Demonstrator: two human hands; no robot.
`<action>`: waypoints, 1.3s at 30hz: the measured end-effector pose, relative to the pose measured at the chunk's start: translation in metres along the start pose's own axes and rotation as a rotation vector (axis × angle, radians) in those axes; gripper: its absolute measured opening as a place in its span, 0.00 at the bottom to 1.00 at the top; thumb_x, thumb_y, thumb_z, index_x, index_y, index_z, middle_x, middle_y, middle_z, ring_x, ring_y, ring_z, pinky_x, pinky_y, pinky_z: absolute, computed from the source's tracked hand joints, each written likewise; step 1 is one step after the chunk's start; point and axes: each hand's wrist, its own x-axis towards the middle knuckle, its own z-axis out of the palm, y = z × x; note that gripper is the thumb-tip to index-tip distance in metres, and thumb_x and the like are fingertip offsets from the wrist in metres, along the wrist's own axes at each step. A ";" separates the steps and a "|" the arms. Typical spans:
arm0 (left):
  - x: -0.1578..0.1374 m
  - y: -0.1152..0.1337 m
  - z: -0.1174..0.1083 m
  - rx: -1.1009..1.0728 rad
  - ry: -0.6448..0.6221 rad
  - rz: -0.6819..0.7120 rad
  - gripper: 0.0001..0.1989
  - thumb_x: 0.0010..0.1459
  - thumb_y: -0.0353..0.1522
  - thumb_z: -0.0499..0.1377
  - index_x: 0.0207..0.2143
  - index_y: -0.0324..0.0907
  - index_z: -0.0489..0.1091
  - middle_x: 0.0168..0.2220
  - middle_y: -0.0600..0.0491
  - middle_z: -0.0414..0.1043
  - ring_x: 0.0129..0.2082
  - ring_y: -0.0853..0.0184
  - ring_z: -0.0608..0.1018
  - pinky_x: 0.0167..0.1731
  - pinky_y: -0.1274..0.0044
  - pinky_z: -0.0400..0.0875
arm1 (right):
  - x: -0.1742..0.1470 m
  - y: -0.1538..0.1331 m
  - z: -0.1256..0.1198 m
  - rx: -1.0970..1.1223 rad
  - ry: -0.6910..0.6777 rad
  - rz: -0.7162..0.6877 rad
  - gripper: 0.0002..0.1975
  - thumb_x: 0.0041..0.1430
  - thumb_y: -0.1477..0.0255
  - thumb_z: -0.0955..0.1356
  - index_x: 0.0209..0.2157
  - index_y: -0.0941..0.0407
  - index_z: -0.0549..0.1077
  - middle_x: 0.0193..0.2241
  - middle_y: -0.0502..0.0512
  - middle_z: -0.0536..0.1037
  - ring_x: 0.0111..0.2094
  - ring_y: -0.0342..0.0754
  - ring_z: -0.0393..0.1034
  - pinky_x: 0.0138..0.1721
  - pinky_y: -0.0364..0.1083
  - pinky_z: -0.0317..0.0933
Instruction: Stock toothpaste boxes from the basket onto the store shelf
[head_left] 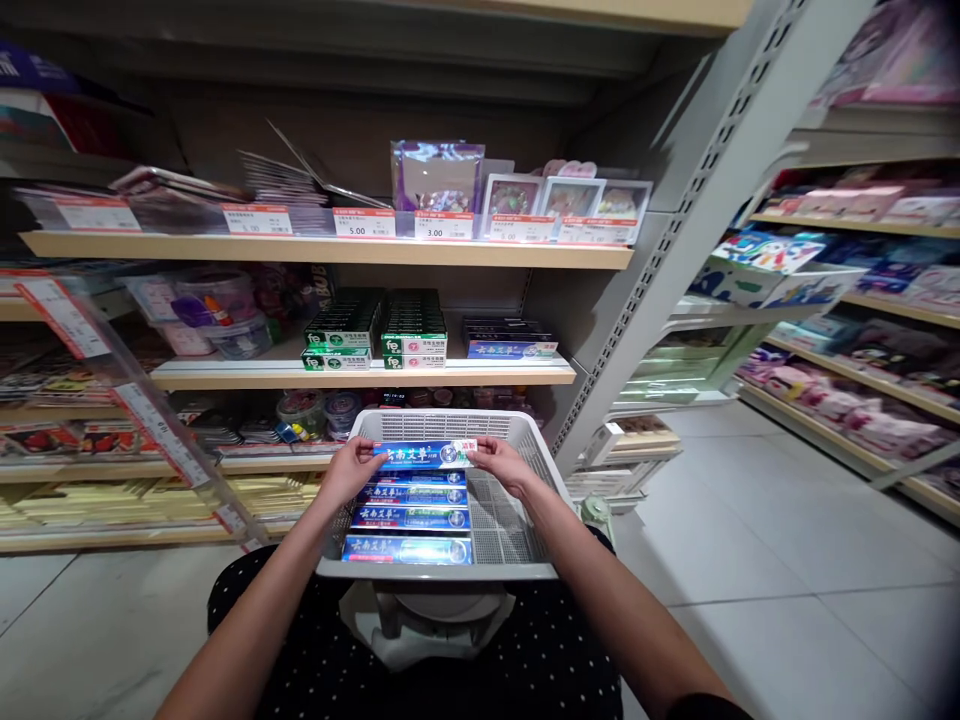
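Shown gripping a blue box (pixel 420 456) between left hand (pixel 349 472) (nine o'clock) and right hand (pixel 505 466) (three o'clock), above a grey basket (pixel 501 515).

The bare left forearm (pixel 262 595) and bare right forearm (pixel 596 585) stretch forward from the lower corners, slanting inward. The bare left hand (pixel 354 470) and bare right hand (pixel 501 465) face each other, apart and about level, thumbs and fingers closed in pinches. The fingers' exact bend is hard to make out, being partly hidden.
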 end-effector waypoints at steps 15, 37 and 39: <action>0.088 0.163 0.145 -0.057 0.147 0.486 0.13 0.52 0.31 0.65 0.39 0.41 0.66 0.38 0.49 0.75 0.39 0.63 0.78 0.41 0.71 0.73 | 0.046 -0.104 -0.149 -0.419 0.576 -0.523 0.32 0.46 0.64 0.75 0.54 0.57 0.69 0.48 0.59 0.77 0.48 0.53 0.72 0.54 0.54 0.63; 0.156 0.148 0.186 0.187 0.209 0.412 0.12 0.58 0.33 0.59 0.43 0.38 0.65 0.39 0.43 0.76 0.39 0.60 0.80 0.39 0.72 0.74 | 0.105 -0.111 -0.169 -0.725 0.670 -0.435 0.32 0.53 0.65 0.71 0.58 0.62 0.65 0.44 0.63 0.78 0.45 0.56 0.72 0.48 0.52 0.66; 0.159 0.151 0.186 0.310 0.255 0.360 0.12 0.58 0.35 0.59 0.42 0.37 0.66 0.36 0.42 0.76 0.38 0.57 0.79 0.37 0.70 0.73 | 0.109 -0.113 -0.169 -0.757 0.672 -0.413 0.32 0.53 0.65 0.70 0.58 0.64 0.65 0.43 0.64 0.78 0.45 0.56 0.72 0.47 0.52 0.65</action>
